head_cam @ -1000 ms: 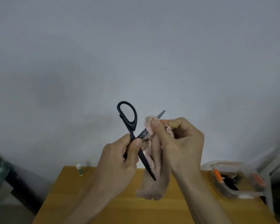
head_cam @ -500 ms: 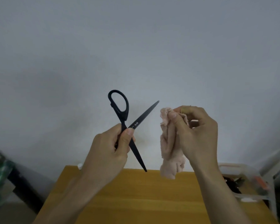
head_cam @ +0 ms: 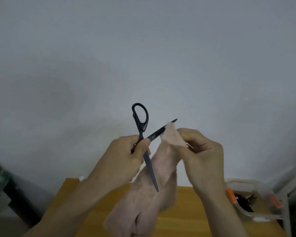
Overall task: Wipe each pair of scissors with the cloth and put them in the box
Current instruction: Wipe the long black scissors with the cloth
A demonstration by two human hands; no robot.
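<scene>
Fingers of left hand grip open black scissors at the pivot | right hand pinches pink cloth round the 2 o'clock blade | box at 4 o'clock on table

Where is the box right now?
In the head view, the clear box sits at the lower right on the wooden table, beside the right hand's forearm.

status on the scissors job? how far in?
Done: the clear box at the table's right edge already holds dark items with orange parts, apparently scissors. In hand: the left hand grips open black scissors while the right hand pinches the pink cloth round the upper blade. Left: boxing this pair; no others in view.
</scene>
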